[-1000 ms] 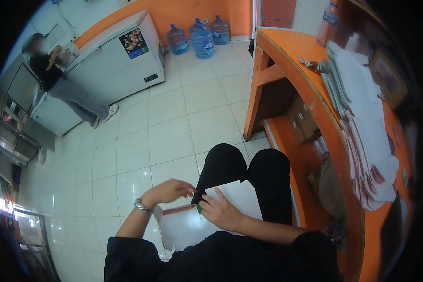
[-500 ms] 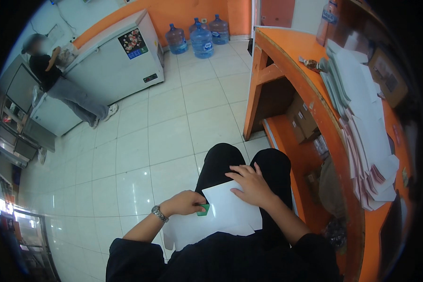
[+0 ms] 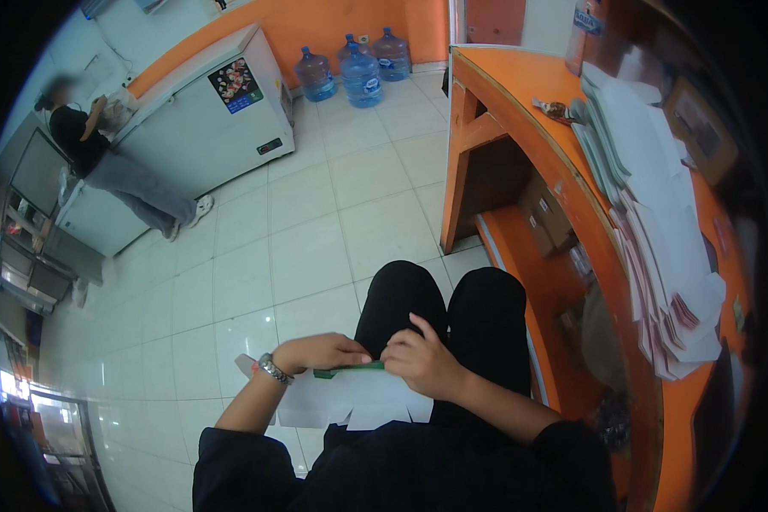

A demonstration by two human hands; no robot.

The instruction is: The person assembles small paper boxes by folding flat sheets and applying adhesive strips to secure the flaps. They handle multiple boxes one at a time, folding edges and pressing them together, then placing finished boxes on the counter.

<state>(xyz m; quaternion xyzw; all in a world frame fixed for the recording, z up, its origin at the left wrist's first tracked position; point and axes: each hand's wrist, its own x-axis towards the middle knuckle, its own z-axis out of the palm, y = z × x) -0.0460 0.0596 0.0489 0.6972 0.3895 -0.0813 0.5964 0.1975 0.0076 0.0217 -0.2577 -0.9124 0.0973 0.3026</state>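
A seated person in black sleeves and black trousers folds a white paper sheet [image 3: 350,405] over the lap, both hands meeting at its upper edge. The left hand [image 3: 316,352], a metal wristwatch [image 3: 275,369] at its wrist, has its fingers curled shut over the fold, pinching the sheet where a narrow green strip [image 3: 350,371] shows along the edge. The right hand [image 3: 422,363] has its fingers closed on the same edge just beside, thumb raised. How the sheet is folded beneath the hands is hidden, and its lower edge hangs ragged against the dark clothing.

To the right, the curved orange counter [image 3: 563,171] stands close beside the knees; stacks of white paper sheets [image 3: 657,222] lie on top, running along toward its far end, their detail lost to the lens bend. Cardboard boxes [image 3: 542,213] sit on the shelf beneath. To the left and ahead, the white tiled floor [image 3: 316,230] lies open. Farther off stand a white chest freezer [image 3: 209,115] and three blue water bottles [image 3: 350,68] against the orange wall. Another person [image 3: 102,166] stands at the freezer's far end, partly cut off by the dark rim.
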